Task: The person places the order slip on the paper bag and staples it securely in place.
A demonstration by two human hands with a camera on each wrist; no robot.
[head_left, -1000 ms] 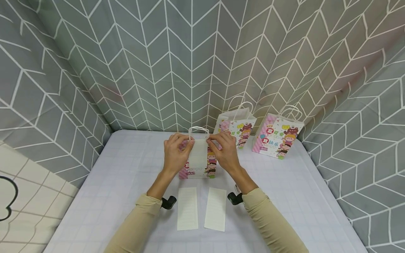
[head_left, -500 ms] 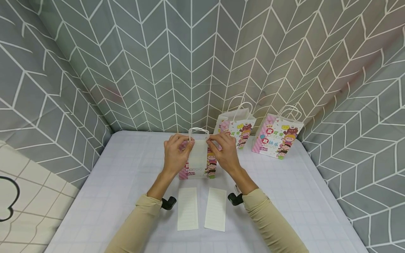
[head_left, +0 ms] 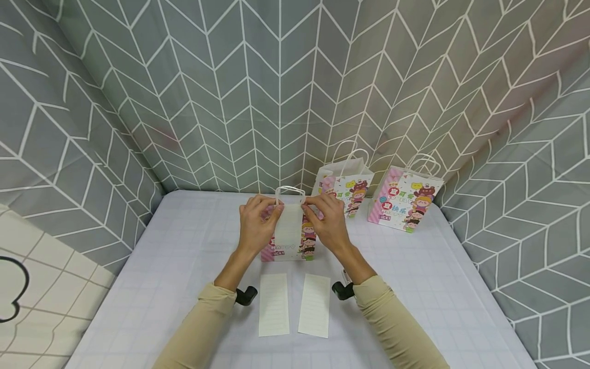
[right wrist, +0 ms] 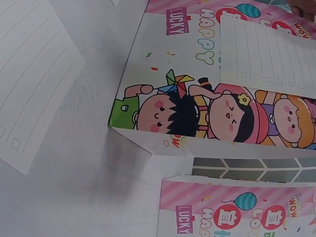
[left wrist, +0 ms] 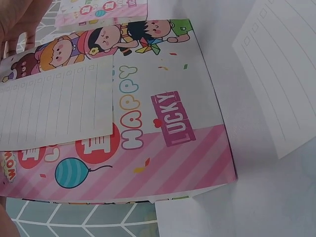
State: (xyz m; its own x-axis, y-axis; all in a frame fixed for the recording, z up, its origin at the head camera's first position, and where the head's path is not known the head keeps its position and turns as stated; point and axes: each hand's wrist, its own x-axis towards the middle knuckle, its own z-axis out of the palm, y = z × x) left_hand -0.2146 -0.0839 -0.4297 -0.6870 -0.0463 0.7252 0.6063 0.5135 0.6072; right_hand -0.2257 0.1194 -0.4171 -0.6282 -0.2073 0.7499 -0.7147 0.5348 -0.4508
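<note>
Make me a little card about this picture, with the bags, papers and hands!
Front bag: white and pink, cartoon characters, says LUCKY
Front paper: lined, against the bag's front
Left hand: pinching at the paper's top left corner
Right hand: pinching at its top right corner
Left paper: on the table
Right paper: beside it, not touching
Middle bag: standing farther back
Right bag: standing beside that one

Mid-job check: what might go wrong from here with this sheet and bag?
The lined sheet might skew: the left grip and right grip pinch near its top corners, and no hand holds its lower edge. The front bag could tip if pushed, since both grips are near its top. The right black device might brush the right loose sheet, close by in the head view.
</note>
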